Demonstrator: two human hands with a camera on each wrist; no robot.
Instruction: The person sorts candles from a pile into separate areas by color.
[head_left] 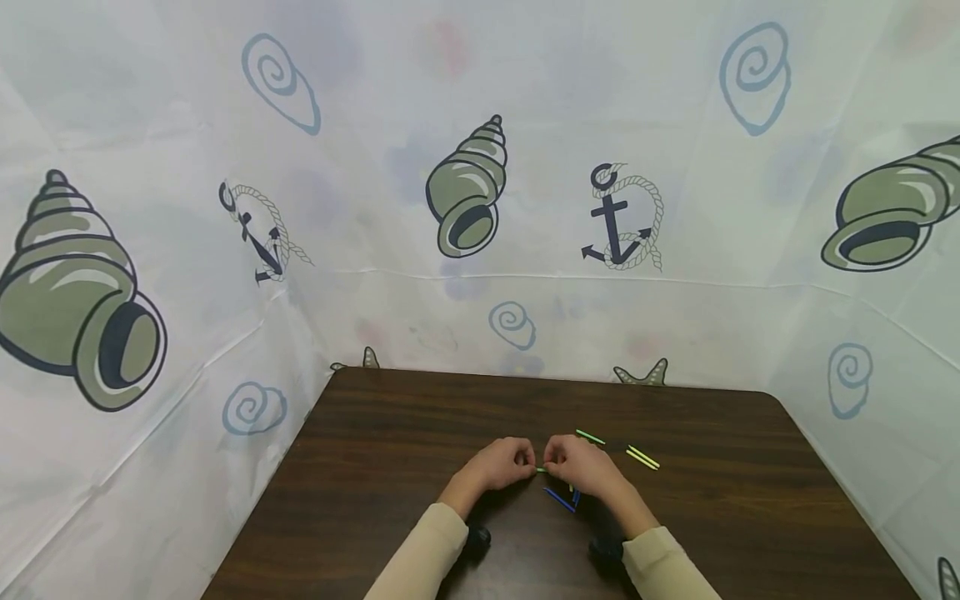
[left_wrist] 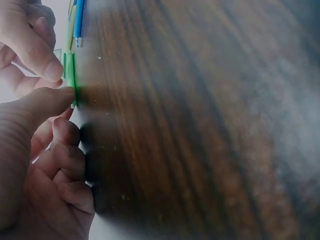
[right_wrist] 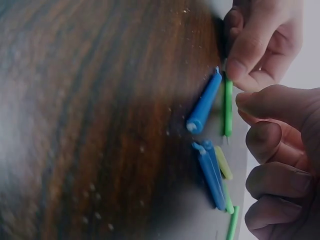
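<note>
Low over the dark wooden table (head_left: 420,417), my two hands meet fingertip to fingertip. The left hand (head_left: 504,462) pinches one end of a thin green candle (right_wrist: 228,107) between thumb and forefinger. Beside that candle is my right hand (head_left: 581,462), its fingers loosely bent and the thumb tip just off the candle's side in the right wrist view. One blue candle (right_wrist: 205,102) lies alongside, its wick showing. Two more blue candles (right_wrist: 212,175) lie close together with a yellow candle (right_wrist: 223,162), near the right hand's fingers.
Beyond the right hand lies another green candle (head_left: 590,437). Two yellow candles (head_left: 642,457) lie side by side farther right. White cloth (head_left: 555,333) printed with shells and anchors stands around the table's back and sides.
</note>
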